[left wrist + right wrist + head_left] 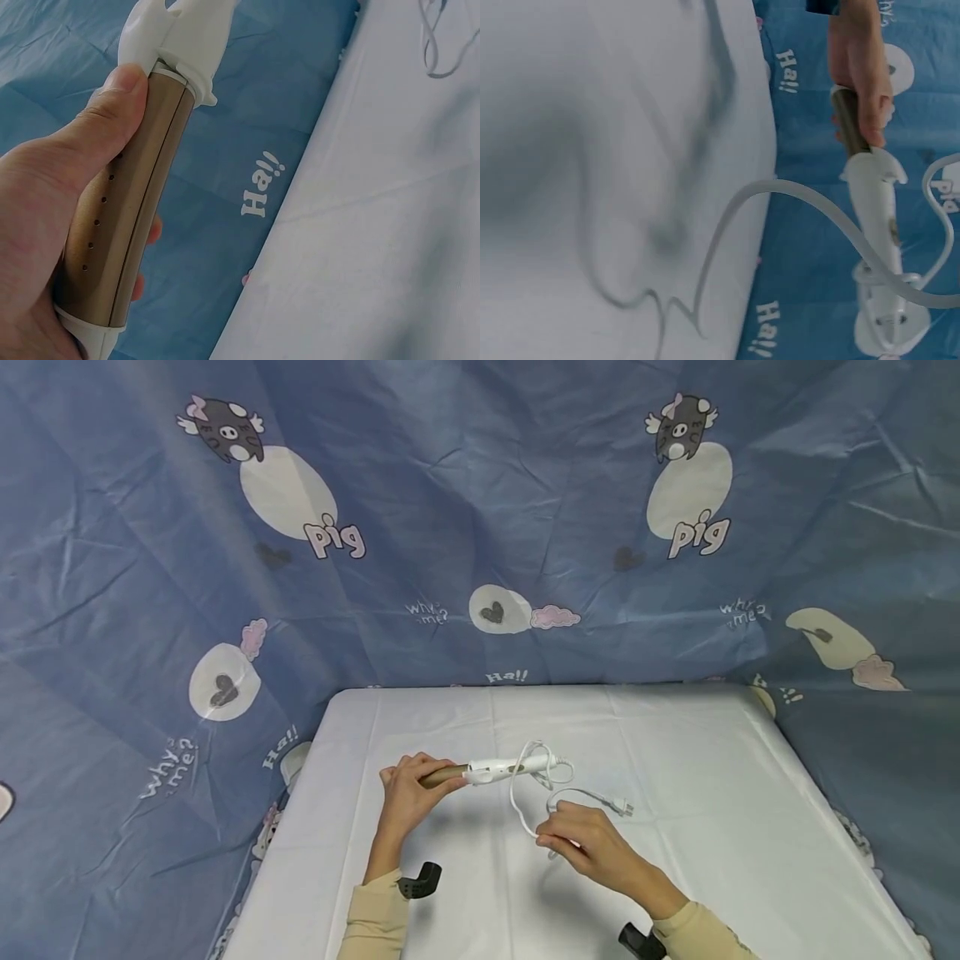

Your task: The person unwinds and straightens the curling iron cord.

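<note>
My left hand (411, 797) grips a curling iron (491, 771) by its gold barrel, above the white table. In the left wrist view the thumb lies along the perforated gold barrel (124, 202), close to the white clamp end. The white handle points to the right, with a loop of white power cord (514, 793) around it. My right hand (592, 843) pinches that cord below the handle. Its two-pronged plug (622, 807) is beyond the right hand. In the right wrist view the cord (817, 199) arcs across the handle; the right hand is out of that view.
A white cloth covers the table (720, 827). Behind it and at the sides hangs a blue curtain (420, 543) printed with pigs and lettering. A black wrist camera mount (422, 881) sits by the left sleeve, another (641, 941) by the right.
</note>
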